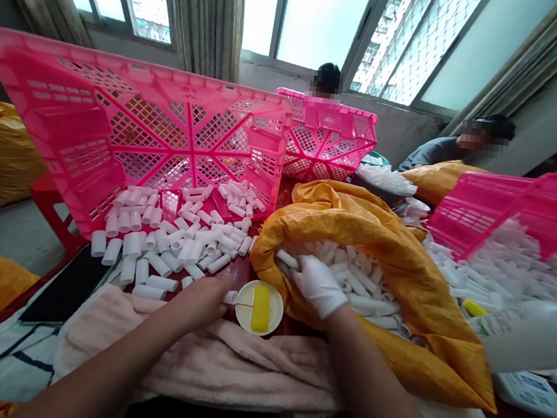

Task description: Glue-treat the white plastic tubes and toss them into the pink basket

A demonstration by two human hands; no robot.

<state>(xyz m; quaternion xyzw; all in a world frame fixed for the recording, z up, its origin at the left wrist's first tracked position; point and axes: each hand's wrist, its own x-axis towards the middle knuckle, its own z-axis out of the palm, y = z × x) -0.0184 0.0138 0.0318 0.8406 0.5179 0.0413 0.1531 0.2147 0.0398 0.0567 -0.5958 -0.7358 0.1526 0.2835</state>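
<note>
We've got the bare left hand (pixel 200 304) low over the table, fingers (pixel 212 288) bunched at a short white tube (pixel 231 296); can't tell if they grip it or only touch it. That tube sits just beside a small white dish (pixel 246 306) holding a yellow sponge (pixel 261 308). The right hand (pixel 318 286), white-gloved, is at the mouth of a yellow woven sack (pixel 379 247), fingers curled closed on a second white tube (pixel 287 258), with a mass of loose tubes (pixel 351 278) in the sack around it.

A pile of white tubes (pixel 168 243) lies left of the dish, against a tilted pink plastic crate (pixel 118 117). We also see a pink towel (pixel 240 366) under the forearms and a black phone (pixel 66 285) at left. A second pink crate (pixel 324 137) stands beyond; a third (pixel 480 205) at right spills tubes. Two co-workers (pixel 326 80) (pixel 472 140) sit farther back.
</note>
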